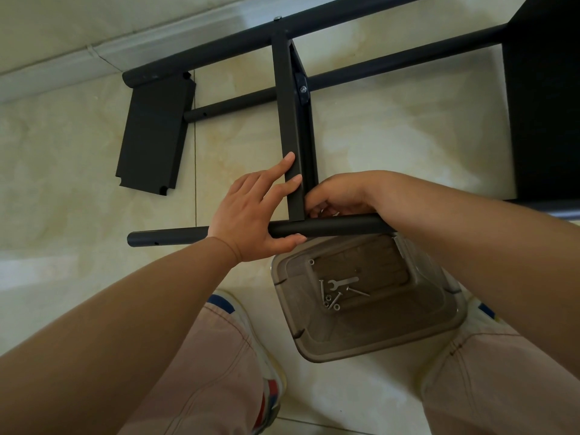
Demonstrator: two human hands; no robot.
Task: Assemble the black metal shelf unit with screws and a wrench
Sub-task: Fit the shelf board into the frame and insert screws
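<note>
From the head view, we judge the main risk to be at the joint where the shelf [293, 133] meets the near pole [332, 226]: if the pole rolls or the shelf edge slips sideways, the holes would go out of line and a screw could cross-thread or drop to the floor [78, 158]. The tub [408, 337] just under the pole could also be knocked.

Our left hand [251, 215] lies over the pole, thumb hooked beneath it, fingers straight and spread against the shelf's edge, bracing both. Our right hand [337, 197] is tucked in behind the joint with fingers curled; we cannot tell what they hold, if anything.

The wrench [343, 282] and spare screws [329, 296] lie in the tub. A loose panel [153, 133] lies flat well to the left.
</note>
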